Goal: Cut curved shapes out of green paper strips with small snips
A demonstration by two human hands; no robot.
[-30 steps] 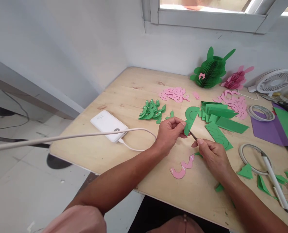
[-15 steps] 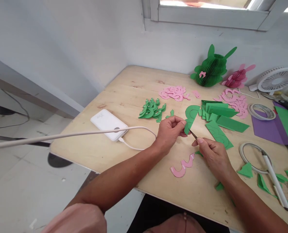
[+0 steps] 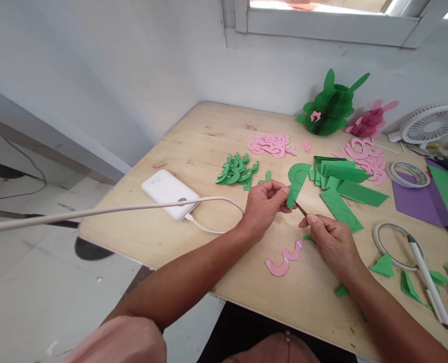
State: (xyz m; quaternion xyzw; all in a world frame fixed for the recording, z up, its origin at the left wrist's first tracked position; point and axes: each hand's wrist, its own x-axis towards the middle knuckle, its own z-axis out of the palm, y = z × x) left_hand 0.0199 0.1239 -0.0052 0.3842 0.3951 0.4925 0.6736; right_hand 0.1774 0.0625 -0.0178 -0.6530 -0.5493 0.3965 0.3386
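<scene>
My left hand (image 3: 266,205) pinches a green paper piece (image 3: 298,177) with a rounded outline and drawn curves. Closed around a thin dark tool (image 3: 301,209) is my right hand (image 3: 330,239); the tool's tip meets the lower edge of the green paper, and its exact kind is hard to make out. Below the hands lies a curvy pink paper strip (image 3: 277,266) with white marks. A pile of green cutouts (image 3: 237,170) rests left of the held paper, and folded green papers (image 3: 344,171) lie to its right.
A white power bank (image 3: 169,193) with a cable sits at the left of the wooden table (image 3: 186,136). Pink cutouts (image 3: 271,144), paper figures (image 3: 331,108), a fan (image 3: 431,123), tape rolls (image 3: 407,174), a white pen-like cutter (image 3: 430,285) and green scraps (image 3: 383,265) lie around.
</scene>
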